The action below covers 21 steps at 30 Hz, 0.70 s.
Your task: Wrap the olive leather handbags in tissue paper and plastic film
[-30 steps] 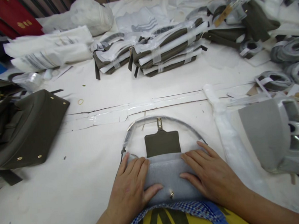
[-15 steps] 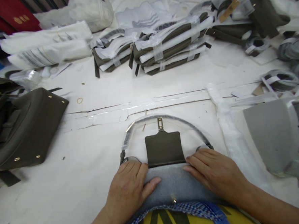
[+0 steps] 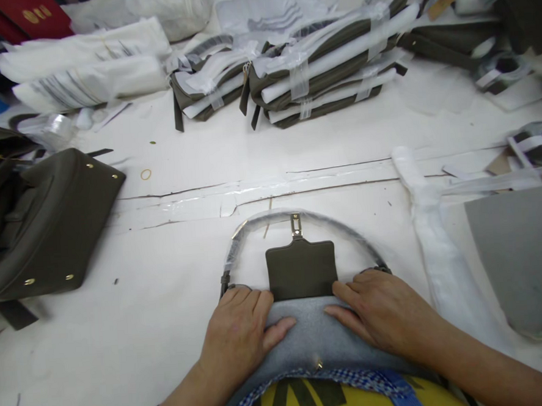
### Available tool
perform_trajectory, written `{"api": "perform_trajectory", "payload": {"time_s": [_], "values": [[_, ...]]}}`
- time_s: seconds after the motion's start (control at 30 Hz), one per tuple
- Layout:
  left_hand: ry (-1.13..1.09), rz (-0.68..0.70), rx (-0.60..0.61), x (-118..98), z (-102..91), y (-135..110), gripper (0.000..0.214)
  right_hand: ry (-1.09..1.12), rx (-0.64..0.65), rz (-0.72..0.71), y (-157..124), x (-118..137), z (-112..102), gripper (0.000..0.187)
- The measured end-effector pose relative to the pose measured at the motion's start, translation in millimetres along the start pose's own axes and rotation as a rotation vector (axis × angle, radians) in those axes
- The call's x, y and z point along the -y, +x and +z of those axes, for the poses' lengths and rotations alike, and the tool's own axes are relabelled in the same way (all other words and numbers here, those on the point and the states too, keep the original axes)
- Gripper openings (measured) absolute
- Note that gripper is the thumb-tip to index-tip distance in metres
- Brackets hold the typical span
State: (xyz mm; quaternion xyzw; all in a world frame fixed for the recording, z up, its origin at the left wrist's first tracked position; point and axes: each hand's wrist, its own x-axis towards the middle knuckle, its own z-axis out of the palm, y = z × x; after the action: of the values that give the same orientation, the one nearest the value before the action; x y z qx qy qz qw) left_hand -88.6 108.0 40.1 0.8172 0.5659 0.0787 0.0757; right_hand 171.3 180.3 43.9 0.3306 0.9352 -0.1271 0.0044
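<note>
A small olive handbag lies at the near table edge, its front wrapped in grey foam sheet (image 3: 307, 341). Its olive flap (image 3: 301, 268) with a gold clasp (image 3: 295, 223) lies open away from me. The curved handle (image 3: 341, 232), wrapped in clear plastic, arcs around the flap. My left hand (image 3: 242, 336) lies flat on the left side of the foam, fingers stretched, thumb pointing inward. My right hand (image 3: 381, 312) lies flat on the right side, fingers pointing at the flap's edge. A small gold stud (image 3: 318, 365) shows through the foam near my body.
A larger olive bag (image 3: 47, 229) lies on its side at the left. Stacks of wrapped olive bags (image 3: 313, 78) sit at the back, white packets (image 3: 84, 73) at the back left. A white foam roll (image 3: 434, 242) and grey sheet (image 3: 522, 255) lie at the right.
Both hands slid back toward me along the foam, from its far edge to its sides. The view shifted slightly left and forward; the bag stays put.
</note>
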Motion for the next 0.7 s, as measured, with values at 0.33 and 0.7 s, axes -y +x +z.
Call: {"api": "perform_trajectory", "payload": {"time_s": [0.33,0.7], "values": [[0.068,0.012,-0.206,-21,3.2,-6,0.025,-0.066,-0.03,0.008,-1,2,6,0.037],[-0.041,0.178,0.14,-42,2.4,-50,0.074,-0.152,0.026,0.015,-2,4,0,0.045]]}}
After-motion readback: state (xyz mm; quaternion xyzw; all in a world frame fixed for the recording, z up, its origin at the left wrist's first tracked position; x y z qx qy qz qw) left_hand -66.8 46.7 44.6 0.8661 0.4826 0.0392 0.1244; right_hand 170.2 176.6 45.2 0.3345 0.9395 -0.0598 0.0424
